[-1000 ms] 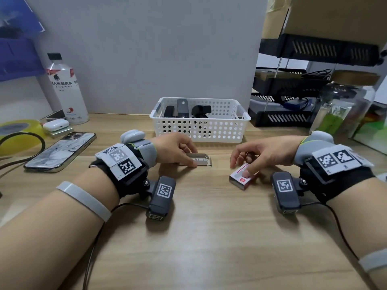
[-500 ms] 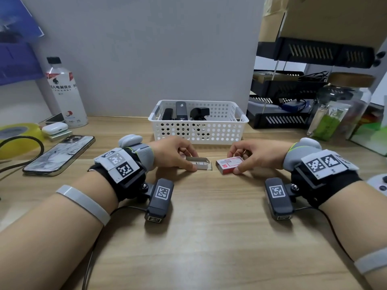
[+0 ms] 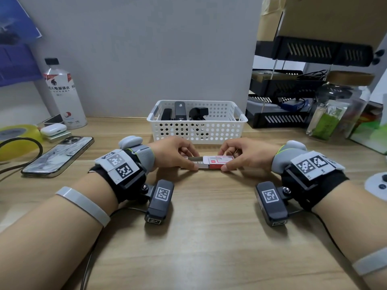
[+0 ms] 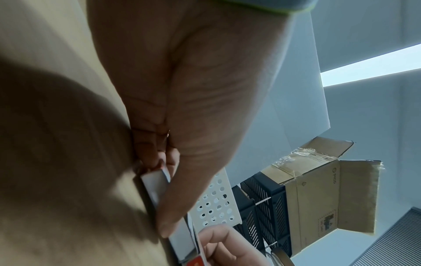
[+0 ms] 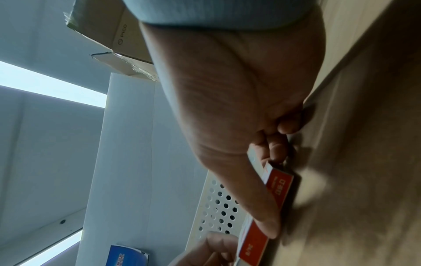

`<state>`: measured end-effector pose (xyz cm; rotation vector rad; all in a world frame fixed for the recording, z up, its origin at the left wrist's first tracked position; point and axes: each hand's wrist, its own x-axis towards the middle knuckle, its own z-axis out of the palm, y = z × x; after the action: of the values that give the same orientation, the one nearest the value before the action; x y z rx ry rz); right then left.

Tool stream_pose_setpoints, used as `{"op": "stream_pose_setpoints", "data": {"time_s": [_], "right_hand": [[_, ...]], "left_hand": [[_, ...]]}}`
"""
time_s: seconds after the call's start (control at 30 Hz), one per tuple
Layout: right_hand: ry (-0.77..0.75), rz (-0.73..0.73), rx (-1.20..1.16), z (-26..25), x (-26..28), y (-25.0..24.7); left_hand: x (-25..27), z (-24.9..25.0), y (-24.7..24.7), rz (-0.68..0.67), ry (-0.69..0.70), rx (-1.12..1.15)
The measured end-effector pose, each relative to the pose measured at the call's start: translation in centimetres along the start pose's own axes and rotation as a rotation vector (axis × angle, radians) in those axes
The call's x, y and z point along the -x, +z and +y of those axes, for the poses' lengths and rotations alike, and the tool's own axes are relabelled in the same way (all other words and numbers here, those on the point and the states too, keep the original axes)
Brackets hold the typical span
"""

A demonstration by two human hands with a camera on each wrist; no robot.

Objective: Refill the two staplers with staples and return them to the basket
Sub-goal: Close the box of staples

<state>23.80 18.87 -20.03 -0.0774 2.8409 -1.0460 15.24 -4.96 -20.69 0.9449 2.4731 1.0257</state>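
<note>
On the wooden desk in front of the white basket, my two hands meet over a small staple box. My left hand pinches the grey inner tray between thumb and fingers. My right hand pinches the red-and-white sleeve. The tray's right end sits inside the sleeve. The left wrist view shows the tray under my thumb. In the right wrist view the sleeve lies against the desk. Black staplers stand in the basket, apart from both hands.
A phone, an earbuds case, a yellow tape roll and a bottle sit at the left. Black file trays and a glass jar stand at the right, and a white controller lies at the right edge.
My right hand has carried the red-and-white sleeve left to the tray held by my left hand. The tray's end has now entered the sleeve.
</note>
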Motion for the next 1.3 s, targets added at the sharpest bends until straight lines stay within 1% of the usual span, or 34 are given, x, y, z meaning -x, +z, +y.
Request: {"op": "stream_pose_setpoints", "data": {"time_s": [0.17,0.33,0.4,0.47,0.6,0.73,0.97,1.1,1.3], "right_hand": [[0.006,0.057,-0.058,0.0,-0.1,0.5],[-0.020,0.048,-0.096,-0.4,-0.3,1.2],[-0.017,0.052,-0.101,-0.4,-0.3,1.3],[-0.014,0.066,-0.133,-0.3,-0.4,1.2],[-0.021,0.117,-0.185,-0.1,-0.3,1.1],[-0.035,0.145,-0.199,-0.2,-0.3,1.0],[-0.084,0.134,-0.259,-0.7,-0.4,1.6],[-0.087,0.140,-0.270,-0.8,-0.3,1.7],[-0.087,0.157,-0.270,-0.8,-0.3,1.8]], "left_hand": [[0.0,0.5,0.3,0.012,-0.008,0.050],[0.0,0.9,0.8,-0.003,0.014,0.079],[0.1,0.8,0.7,-0.024,0.003,0.186],[0.1,0.5,0.5,-0.044,-0.012,0.338],[0.1,-0.2,0.2,0.018,-0.066,0.651],[0.3,-0.2,0.2,0.028,-0.107,0.828],[0.5,0.9,0.9,0.025,-0.125,0.836],[0.6,1.1,0.8,0.018,-0.159,0.824],[0.6,1.2,0.9,0.048,-0.151,0.762]]}}
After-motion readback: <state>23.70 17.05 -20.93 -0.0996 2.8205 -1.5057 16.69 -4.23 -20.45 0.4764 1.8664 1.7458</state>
